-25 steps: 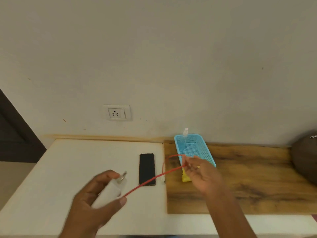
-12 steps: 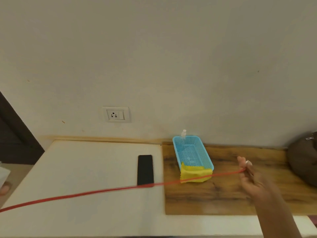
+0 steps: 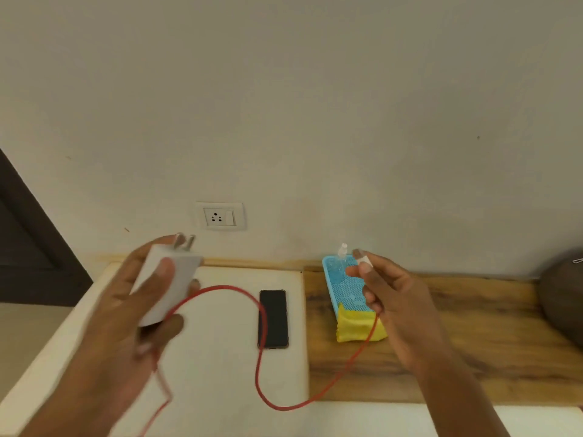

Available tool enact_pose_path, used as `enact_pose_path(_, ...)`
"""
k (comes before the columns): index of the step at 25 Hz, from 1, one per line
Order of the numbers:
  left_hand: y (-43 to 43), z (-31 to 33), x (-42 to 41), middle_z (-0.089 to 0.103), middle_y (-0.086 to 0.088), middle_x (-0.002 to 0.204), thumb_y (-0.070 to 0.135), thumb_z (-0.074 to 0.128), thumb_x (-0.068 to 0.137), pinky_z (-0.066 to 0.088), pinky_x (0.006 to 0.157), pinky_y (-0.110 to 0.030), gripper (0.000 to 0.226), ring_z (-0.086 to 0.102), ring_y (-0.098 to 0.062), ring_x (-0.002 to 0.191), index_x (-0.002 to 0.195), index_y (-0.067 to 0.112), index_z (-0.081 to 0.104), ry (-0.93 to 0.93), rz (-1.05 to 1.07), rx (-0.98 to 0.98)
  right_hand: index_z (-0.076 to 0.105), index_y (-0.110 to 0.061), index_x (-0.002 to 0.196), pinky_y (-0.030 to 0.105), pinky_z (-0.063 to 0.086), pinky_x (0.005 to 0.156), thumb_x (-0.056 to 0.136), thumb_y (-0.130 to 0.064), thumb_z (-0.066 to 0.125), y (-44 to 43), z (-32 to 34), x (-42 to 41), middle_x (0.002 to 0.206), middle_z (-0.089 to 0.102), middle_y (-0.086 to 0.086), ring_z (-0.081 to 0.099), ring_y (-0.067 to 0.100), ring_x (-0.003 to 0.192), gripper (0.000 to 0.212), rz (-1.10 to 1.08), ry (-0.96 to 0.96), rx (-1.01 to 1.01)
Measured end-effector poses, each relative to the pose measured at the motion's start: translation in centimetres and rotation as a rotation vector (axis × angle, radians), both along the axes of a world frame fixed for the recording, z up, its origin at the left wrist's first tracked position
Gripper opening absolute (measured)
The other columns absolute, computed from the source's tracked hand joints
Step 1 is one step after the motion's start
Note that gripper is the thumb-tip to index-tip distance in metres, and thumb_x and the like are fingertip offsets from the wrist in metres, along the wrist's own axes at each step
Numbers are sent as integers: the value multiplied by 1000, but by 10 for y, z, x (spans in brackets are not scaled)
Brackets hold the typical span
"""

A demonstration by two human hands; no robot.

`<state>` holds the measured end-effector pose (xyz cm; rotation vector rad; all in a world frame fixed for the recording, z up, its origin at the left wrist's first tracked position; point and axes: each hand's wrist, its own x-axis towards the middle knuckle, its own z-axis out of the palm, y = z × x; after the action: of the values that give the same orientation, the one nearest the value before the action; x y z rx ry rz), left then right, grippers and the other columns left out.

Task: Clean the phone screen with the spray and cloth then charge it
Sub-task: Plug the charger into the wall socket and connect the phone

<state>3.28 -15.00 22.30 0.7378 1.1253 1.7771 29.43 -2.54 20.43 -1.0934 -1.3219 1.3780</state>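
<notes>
A black phone lies face up on the white table top. My left hand grips a white charger plug, its metal pins pointing up toward the wall socket. A red cable loops from the plug across the phone to my right hand, which pinches the cable's white connector end. A clear spray bottle stands in the blue basket, and a yellow cloth hangs over the basket's near end.
A wooden board carries the basket on the right half of the table. A dark brown rounded object sits at the far right edge. A dark door frame stands to the left, below the plain wall.
My left hand came back into view with the plug raised toward the socket. My right hand slid to the cable's connector end and moved left above the basket. The taut cable now hangs slack.
</notes>
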Motion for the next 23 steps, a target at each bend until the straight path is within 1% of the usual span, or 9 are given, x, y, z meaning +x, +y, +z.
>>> enact_pose_path(2, 23, 7, 24, 70, -11, 101, 54, 75, 62, 31, 29, -10, 67, 59, -7, 55, 115, 16, 62, -124, -107, -14, 69, -30, 101, 10, 45, 53, 89, -31, 55, -11, 14, -20, 73, 71, -15, 51, -1, 55, 19, 34, -52, 34)
enact_pose_path(6, 74, 19, 42, 65, -19, 96, 41, 52, 87, 33, 33, -12, 45, 53, -17, 70, 121, 12, 53, -415, -184, -70, 67, -36, 106, 17, 49, 63, 91, -25, 55, -19, 32, -46, 91, 74, -10, 56, 2, 65, 22, 105, -53, 128)
enact_pose_path(7, 85, 24, 43, 63, -18, 97, 41, 48, 91, 40, 41, -14, 44, 53, -18, 73, 125, 13, 50, -457, -208, -74, 66, -36, 107, 17, 49, 64, 90, -24, 56, -19, 36, -49, 93, 74, -7, 56, 2, 66, 23, 110, -52, 153)
enact_pose_path(9, 104, 29, 45, 61, -15, 102, 44, 40, 94, 47, 73, -26, 47, 55, -19, 80, 132, 16, 45, -444, -222, -85, 66, -37, 107, 19, 49, 67, 88, -26, 60, -18, 41, -53, 93, 74, -4, 59, 3, 69, 23, 103, -56, 189)
enact_pose_path(11, 121, 31, 44, 62, -9, 107, 47, 32, 96, 31, 104, -41, 50, 58, -17, 90, 135, 18, 42, -339, -187, -130, 66, -42, 105, 22, 54, 71, 85, -30, 63, -14, 45, -53, 92, 73, -8, 64, 7, 75, 23, 72, -57, 177)
enact_pose_path(13, 131, 35, 46, 64, -7, 112, 47, 28, 97, 19, 114, -45, 49, 61, -16, 100, 135, 18, 41, -342, -167, -133, 67, -38, 103, 20, 55, 68, 83, -28, 66, -10, 48, -53, 85, 73, -9, 65, 8, 69, 22, 50, -4, 151)
enact_pose_path(16, 138, 42, 50, 60, -14, 125, 44, 26, 99, 27, 113, -39, 49, 63, -24, 109, 137, 14, 37, -512, -183, -42, 69, -24, 104, 18, 53, 64, 82, -19, 69, -6, 52, -57, 74, 72, -3, 64, 6, 64, 22, 91, 149, 67)
enact_pose_path(19, 140, 46, 54, 54, -23, 130, 43, 25, 99, 37, 108, -41, 52, 59, -35, 114, 135, 7, 36, -613, -231, 22, 69, -20, 105, 16, 55, 65, 83, -15, 68, -5, 54, -68, 85, 76, 4, 70, 9, 69, 22, 125, 195, -10)
enact_pose_path(23, 139, 51, 60, 56, -20, 131, 47, 21, 99, 58, 74, -40, 58, 60, -29, 116, 131, 2, 40, -567, -297, -7, 69, -11, 101, 17, 57, 62, 81, -11, 70, 0, 58, -84, 83, 77, 8, 73, 14, 69, 20, 70, 230, -49)
